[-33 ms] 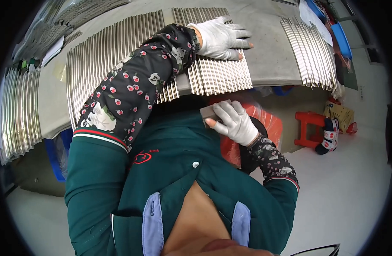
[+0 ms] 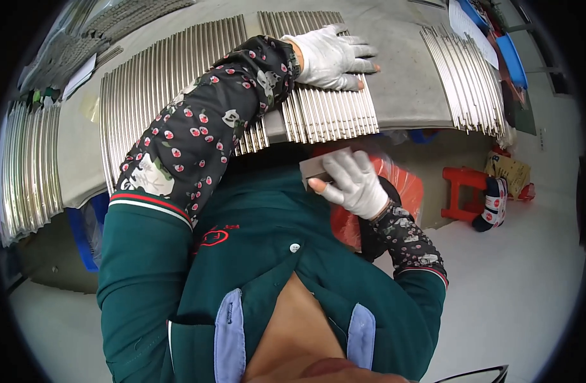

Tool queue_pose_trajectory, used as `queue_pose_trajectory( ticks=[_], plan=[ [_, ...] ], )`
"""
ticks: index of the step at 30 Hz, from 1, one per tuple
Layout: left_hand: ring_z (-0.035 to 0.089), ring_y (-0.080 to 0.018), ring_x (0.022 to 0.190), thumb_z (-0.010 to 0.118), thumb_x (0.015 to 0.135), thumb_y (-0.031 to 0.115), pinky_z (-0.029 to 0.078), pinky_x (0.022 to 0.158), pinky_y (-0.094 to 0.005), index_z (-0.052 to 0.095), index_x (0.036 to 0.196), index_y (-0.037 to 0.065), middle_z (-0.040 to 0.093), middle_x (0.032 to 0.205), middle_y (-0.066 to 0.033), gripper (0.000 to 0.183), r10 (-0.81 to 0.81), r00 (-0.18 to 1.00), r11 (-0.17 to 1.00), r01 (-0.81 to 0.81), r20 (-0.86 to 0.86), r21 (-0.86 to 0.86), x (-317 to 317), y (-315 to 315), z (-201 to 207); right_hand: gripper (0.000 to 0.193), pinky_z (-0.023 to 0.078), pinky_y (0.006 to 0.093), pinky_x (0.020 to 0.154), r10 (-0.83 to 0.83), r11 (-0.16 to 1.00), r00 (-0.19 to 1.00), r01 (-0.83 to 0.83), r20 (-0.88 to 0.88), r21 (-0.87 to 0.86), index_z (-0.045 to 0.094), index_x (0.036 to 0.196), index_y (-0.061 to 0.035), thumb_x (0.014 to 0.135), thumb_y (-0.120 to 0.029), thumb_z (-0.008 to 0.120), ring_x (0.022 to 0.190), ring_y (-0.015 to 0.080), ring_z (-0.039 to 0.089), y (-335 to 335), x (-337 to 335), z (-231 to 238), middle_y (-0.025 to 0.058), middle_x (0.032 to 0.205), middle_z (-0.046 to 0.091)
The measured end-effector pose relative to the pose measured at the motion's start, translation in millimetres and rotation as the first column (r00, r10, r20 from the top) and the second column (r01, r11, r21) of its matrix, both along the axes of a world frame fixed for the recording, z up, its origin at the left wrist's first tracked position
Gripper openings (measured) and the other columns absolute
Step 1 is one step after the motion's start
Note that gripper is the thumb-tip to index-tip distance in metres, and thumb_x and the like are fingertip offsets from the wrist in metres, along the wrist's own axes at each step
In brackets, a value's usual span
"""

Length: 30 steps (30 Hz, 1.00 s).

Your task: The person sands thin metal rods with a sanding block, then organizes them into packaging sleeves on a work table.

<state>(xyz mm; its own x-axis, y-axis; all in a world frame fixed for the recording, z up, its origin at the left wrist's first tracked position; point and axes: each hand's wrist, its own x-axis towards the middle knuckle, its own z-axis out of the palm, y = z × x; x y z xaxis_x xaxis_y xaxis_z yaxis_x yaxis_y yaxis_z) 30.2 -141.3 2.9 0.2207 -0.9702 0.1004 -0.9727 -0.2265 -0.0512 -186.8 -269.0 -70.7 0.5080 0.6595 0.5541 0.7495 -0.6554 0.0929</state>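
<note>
My left hand (image 2: 332, 60), in a white glove with bare fingertips, lies flat across a row of shiny metal rods (image 2: 328, 115) on the table. Its fingers are spread and point to the right, reaching past the row's right edge. In front of my body, below the table edge, my right hand (image 2: 358, 185) grips a small grey-brown rectangular block (image 2: 316, 167) between thumb and fingers. The block is apart from the rods and partly hidden by the fingers. A wider row of rods (image 2: 159, 83) lies left of the first, partly under my left forearm.
More rods (image 2: 462, 80) lie at the table's right end, and wrapped shiny strips (image 2: 31, 166) at its left end. Grey textured material (image 2: 124, 25) sits at the far left. Blue trays (image 2: 511, 60) stand far right. A red stool (image 2: 456, 193) is on the floor to the right.
My right hand has shifted very slightly, and its fingers have lifted a little, showing more of the block. My left hand stays on the rods.
</note>
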Motion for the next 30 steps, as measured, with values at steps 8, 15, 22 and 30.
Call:
queue_pose_trajectory(
  ticks=[8,15,22,30],
  plan=[
    [0.033,-0.0283,0.14,0.042,0.098,0.046,0.02,0.116,-0.051,0.042,0.144,0.018,0.036,0.151,-0.0117,0.055,-0.003,1.0,0.999,0.004,0.016,-0.037,-0.1,0.6,-6.5,0.062,0.043,0.0373,0.082,0.048,0.997,0.999,-0.049,-0.018,-0.066,0.04,0.136,-0.0223,0.081,-0.019,0.068,0.099,0.0229,0.057,4.8,5.0,-6.1,0.0072,0.118,0.054],
    [0.031,-0.0273,0.142,0.043,0.098,0.045,0.019,0.117,-0.0509,0.041,0.145,0.018,0.035,0.152,-0.0112,0.054,0.013,1.0,1.0,-0.012,-0.021,0.012,-3.5,4.5,-2.2,0.057,0.041,0.0375,0.072,0.053,0.993,0.995,-0.061,-0.082,-0.1,0.047,0.13,-0.0207,0.079,-0.024,0.072,0.086,0.0217,0.059,28.3,11.4,-2.7,0.007,0.115,0.054],
    [0.034,-0.0273,0.14,0.042,0.098,0.047,0.022,0.115,-0.0506,0.042,0.144,0.017,0.037,0.151,-0.0114,0.055,-0.022,0.999,0.997,0.024,0.028,-0.067,2.8,7.5,-10.9,0.057,0.045,0.0417,0.091,-0.124,0.991,0.991,0.126,0.051,-0.051,0.048,0.133,-0.0185,0.081,-0.023,0.07,0.111,0.0258,0.054,47.1,6.9,13.8,0.0098,0.123,0.054],
    [0.034,-0.0269,0.139,0.046,0.097,0.045,0.022,0.115,-0.0506,0.045,0.142,0.016,0.039,0.15,-0.0113,0.054,-0.038,0.999,0.995,0.037,-0.006,-0.091,2.1,13.1,-10.7,0.055,0.044,0.0442,0.087,-0.162,0.986,0.986,0.161,0.04,0.032,0.048,0.133,-0.0174,0.083,-0.024,0.07,0.112,0.028,0.051,61.5,11.1,27.3,0.0106,0.121,0.054]
  ],
)
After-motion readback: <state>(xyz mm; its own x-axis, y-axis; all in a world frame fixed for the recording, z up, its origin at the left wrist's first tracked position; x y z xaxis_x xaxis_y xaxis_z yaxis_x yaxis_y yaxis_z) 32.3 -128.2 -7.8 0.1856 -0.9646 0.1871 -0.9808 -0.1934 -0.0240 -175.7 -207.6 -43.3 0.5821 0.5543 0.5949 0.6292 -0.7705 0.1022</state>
